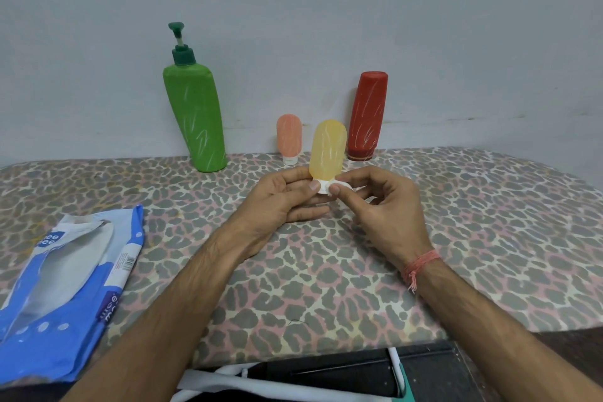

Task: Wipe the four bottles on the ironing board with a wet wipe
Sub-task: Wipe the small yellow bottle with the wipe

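Our left hand held the yellow bottle upright, cap down, thumb and fingers curled round its white cap, lifted just above the ironing board. Our right hand pinched a small white wad against that cap, which we took for the wet wipe, though too little of it showed to be sure. To do this step well, we judged we should keep the left grip low and firm and turn the bottle in the fingers, so the wipe could travel up the whole yellow body and not just circle the cap. The soft body looked likely to squash, so light pressure suited it. Behind, the pink bottle, red bottle and green pump bottle stood by the wall. The wipes packet lay open at the left.
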